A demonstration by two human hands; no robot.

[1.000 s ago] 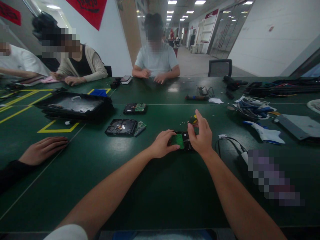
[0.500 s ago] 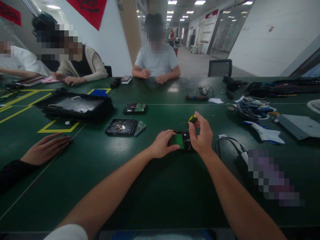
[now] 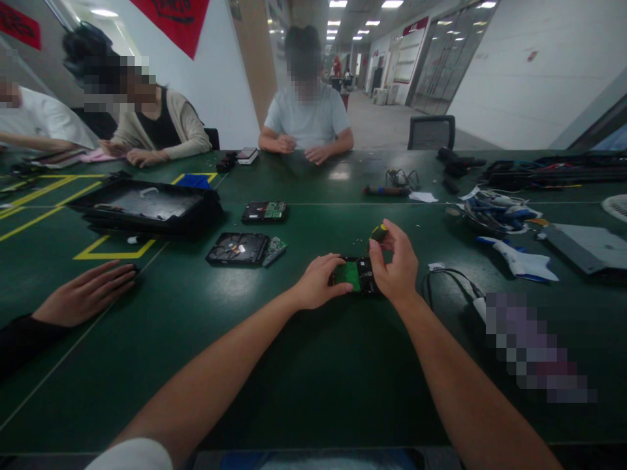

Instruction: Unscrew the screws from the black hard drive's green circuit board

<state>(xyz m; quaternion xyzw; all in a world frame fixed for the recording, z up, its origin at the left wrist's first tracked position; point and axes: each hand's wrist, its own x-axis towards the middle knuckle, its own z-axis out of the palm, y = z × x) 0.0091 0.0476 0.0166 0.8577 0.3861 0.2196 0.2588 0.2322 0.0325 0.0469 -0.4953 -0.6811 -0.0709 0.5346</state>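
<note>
A hard drive (image 3: 349,277) lies on the green table in front of me, its green circuit board facing up. My left hand (image 3: 322,282) grips the drive's left end, with the thumb along the near edge and the fingers on the far side. Above the drive's right end, my right hand (image 3: 396,264) pinches the yellow and black handle of a screwdriver (image 3: 378,234) between thumb and fingers. The hand hides part of the drive, and I cannot make out the screwdriver's tip. Several tiny bits, perhaps screws, lie just beyond the drive.
Left of the drive are another hard drive (image 3: 237,249), a loose circuit board (image 3: 275,250) and a third drive (image 3: 265,211). Black trays (image 3: 151,205) stand farther left, near a co-worker's hand (image 3: 91,294). On the right lie a cable (image 3: 448,271), gloves (image 3: 522,259) and a grey metal box (image 3: 588,248).
The screwdriver handle has turned slightly in my right hand, while both my hands stay nearly in place. At the left, the co-worker's hand has shifted a little to the left.
</note>
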